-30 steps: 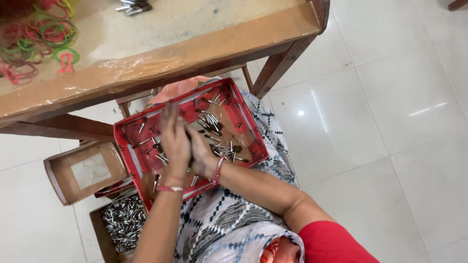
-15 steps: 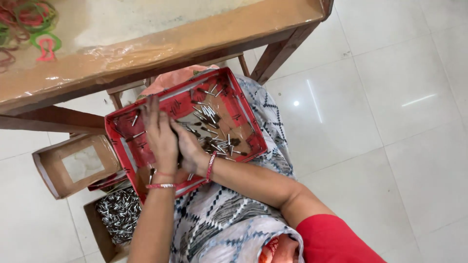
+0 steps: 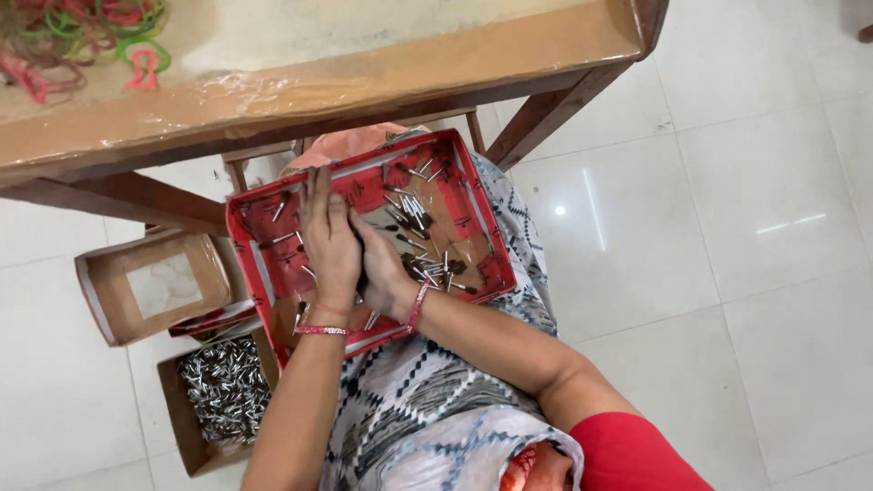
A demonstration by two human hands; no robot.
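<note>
Dozens of small silver metal pins [image 3: 414,209] loose across the floor of a shallow red cardboard tray [image 3: 475,195], mostly toward its right half and centre, with a few near the left wall. Tray resting on the lap, over black-and-white patterned cloth [image 3: 427,400], just below the edge of a plastic-wrapped wooden table [image 3: 364,73]. Left hand [image 3: 327,241] laid flat, palm down, on the tray's left half, fingers straight and pressed together. Right hand [image 3: 386,273] touching it on the inner side, curled over a few pins; fingertips hidden under the left hand, so impossible to tell whether closed on anything. Judging from the scatter, plenty left to gather in the tray and no neat pile formed yet. Far larger heap of similar silver pieces [image 3: 223,386] already lying in an open brown cardboard box [image 3: 182,436] on the white tiled floor [image 3: 727,227], to the left of the knees. Beside that, farther up, a flat brown cardboard lid [image 3: 100,300] with a pale rectangular panel in its middle, lying open side up. Print on the red tray's walls too small to make out. Tangle of red and green plastic loops [image 3: 136,55] on the table's far left corner.
</note>
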